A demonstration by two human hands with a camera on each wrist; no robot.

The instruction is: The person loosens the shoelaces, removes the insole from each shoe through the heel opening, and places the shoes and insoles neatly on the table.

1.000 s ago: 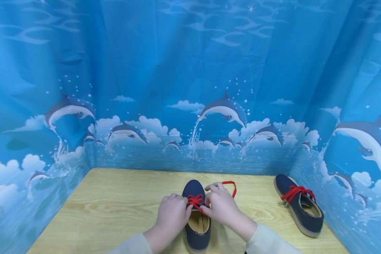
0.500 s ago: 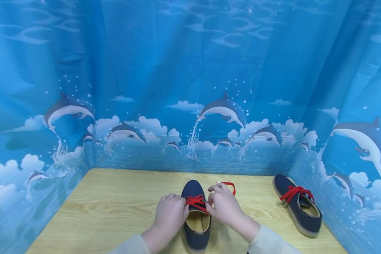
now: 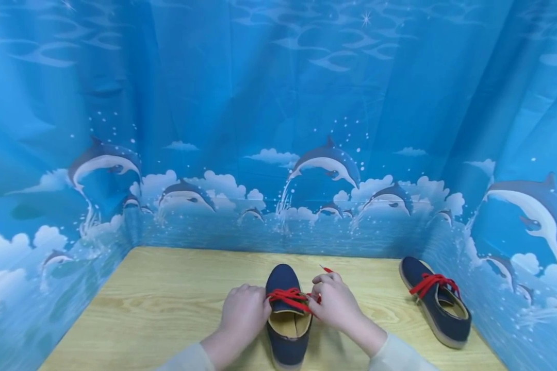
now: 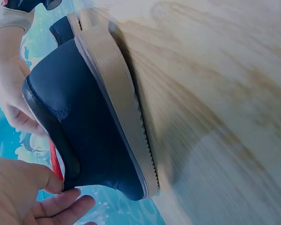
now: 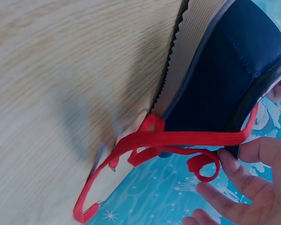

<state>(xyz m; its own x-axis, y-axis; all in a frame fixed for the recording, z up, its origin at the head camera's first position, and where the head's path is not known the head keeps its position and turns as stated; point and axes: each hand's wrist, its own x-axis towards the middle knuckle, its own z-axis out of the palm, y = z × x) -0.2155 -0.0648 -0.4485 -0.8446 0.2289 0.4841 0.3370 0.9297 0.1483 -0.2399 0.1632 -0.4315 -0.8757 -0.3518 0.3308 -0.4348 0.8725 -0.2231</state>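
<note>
A navy shoe with a tan sole stands in the middle of the table, toe pointing away. Its red shoelace crosses the tongue, and a long slack run of lace hangs off the right side. My left hand pinches the left edge of the lace opening between thumb and finger, also visible in the left wrist view. At the right eyelet flap, my right hand pinches the lace between thumb and forefinger; a small curl of lace sits beside the fingertips.
A second navy shoe, its red lace tied in a bow, stands at the table's right side. The wood-grain table is walled at the back and both sides by a blue dolphin-print curtain.
The right hand has shifted slightly right and nearer. The lace around the tongue is looser, and the tail behind the right hand shows less. The left hand stays at the shoe's left edge.
</note>
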